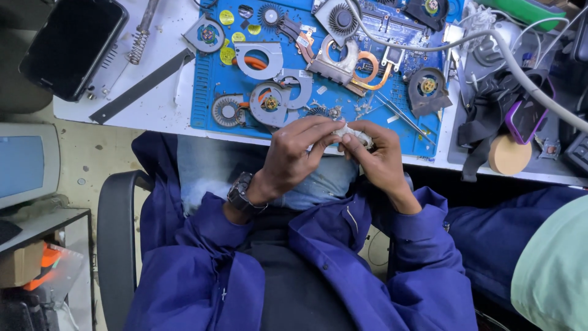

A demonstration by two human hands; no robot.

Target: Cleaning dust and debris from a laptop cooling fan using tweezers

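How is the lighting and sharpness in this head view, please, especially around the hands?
Head view: even, bright light with soft shadows; both hands, left and right, are sharp, the white wad between them slightly washed out; edges bend from wide-lens distortion; faint glare on the phone.

White worktop [160,104], scuffed and speckled with debris, runs across the top of view. Blue rectangular work mat [208,79] lies on it, centre. Left of the mat: flat dark metal strip [142,86], then a black-screened device [72,46]. Below the worktop's left end: beige speckled floor [92,153], black curved chair armrest [115,239], grey boxy monitor [27,162]. Light even, flat.
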